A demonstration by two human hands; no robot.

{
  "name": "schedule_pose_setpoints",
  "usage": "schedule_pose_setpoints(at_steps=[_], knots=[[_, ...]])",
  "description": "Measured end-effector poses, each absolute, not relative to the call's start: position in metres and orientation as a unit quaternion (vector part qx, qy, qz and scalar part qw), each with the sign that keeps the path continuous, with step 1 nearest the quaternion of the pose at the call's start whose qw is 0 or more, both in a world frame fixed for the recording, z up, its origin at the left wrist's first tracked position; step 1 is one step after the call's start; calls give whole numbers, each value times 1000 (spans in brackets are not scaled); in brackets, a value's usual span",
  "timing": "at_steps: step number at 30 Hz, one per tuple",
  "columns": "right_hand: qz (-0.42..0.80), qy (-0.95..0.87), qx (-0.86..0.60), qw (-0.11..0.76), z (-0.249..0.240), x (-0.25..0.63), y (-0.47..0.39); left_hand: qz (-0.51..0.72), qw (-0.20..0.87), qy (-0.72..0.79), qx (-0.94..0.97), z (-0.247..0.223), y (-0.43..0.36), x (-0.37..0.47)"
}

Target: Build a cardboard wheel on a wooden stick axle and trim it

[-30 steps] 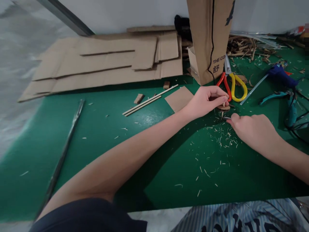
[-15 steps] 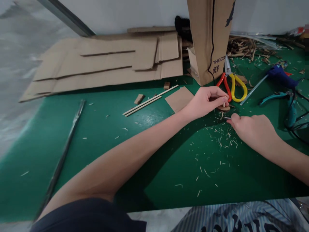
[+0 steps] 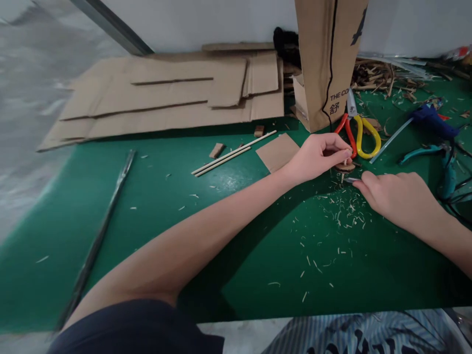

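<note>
My left hand (image 3: 320, 156) pinches a short thin stick that passes through a small round cardboard disc (image 3: 345, 167). The stick's lower end pokes out beneath the disc. Right beside that end is the tip of a small metal blade (image 3: 352, 180), gripped in my closed right hand (image 3: 391, 194); its handle is hidden in the fist. Pale wood shavings (image 3: 350, 211) lie scattered on the green table (image 3: 258, 265) below both hands. A square of cardboard (image 3: 278, 152) rests by my left wrist.
Scissors (image 3: 357, 132) with red and yellow handles lie behind my hands, near a cardboard box (image 3: 320, 64). Teal pliers (image 3: 448, 172) and a blue glue gun (image 3: 433, 120) are at the right. Thin sticks (image 3: 234, 155), cardboard sheets (image 3: 169, 98) and a dark rod (image 3: 106, 216) lie leftward.
The view has shifted slightly, so most things appear a little further right. My right hand and the blade have moved slightly right relative to the disc. Both hands keep their holds.
</note>
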State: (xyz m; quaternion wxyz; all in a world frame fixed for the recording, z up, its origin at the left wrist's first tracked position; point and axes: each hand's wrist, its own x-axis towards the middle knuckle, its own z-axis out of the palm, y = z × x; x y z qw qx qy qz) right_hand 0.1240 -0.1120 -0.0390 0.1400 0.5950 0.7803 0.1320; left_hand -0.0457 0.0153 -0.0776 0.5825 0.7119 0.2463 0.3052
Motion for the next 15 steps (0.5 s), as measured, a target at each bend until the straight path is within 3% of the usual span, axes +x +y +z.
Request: schedule_pose_setpoints(at_steps=[15], knots=[[117,793,579,151,-46,118,-112,307,586,243,709,-74,14,-45]])
